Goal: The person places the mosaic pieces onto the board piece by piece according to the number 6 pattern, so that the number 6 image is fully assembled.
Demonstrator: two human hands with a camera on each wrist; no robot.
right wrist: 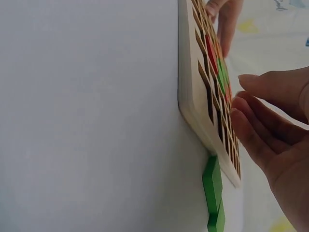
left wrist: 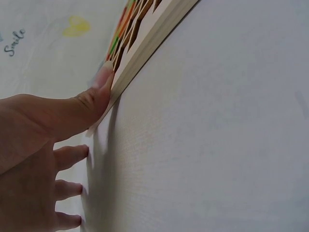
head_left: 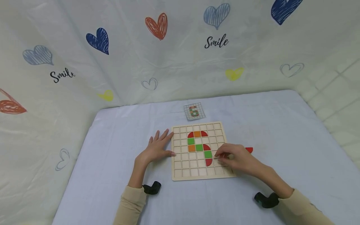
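Note:
A wooden grid board [head_left: 178, 174] lies flat on the cloth. Set in its cells are red quarter-round pieces [head_left: 209, 162], orange squares [head_left: 197, 134] and green squares [head_left: 208, 154], forming a bent line. My left hand [head_left: 157, 147] has its fingers spread along the board's left edge, the thumb [left wrist: 104, 77] resting on the rim. Over the board's right part is my right hand [head_left: 234, 156], close beside the lower green and red pieces. Its fingers bend loosely, and a gap shows between thumb [right wrist: 270, 87] and fingertips with nothing in it.
Behind the board lies a small printed card [head_left: 194, 111] with a coloured grid pattern. A red piece [head_left: 249, 150] sits right of the board, partly hidden by the right hand. Green pieces [right wrist: 212, 183] lie on the cloth by the board's edge in the right wrist view.

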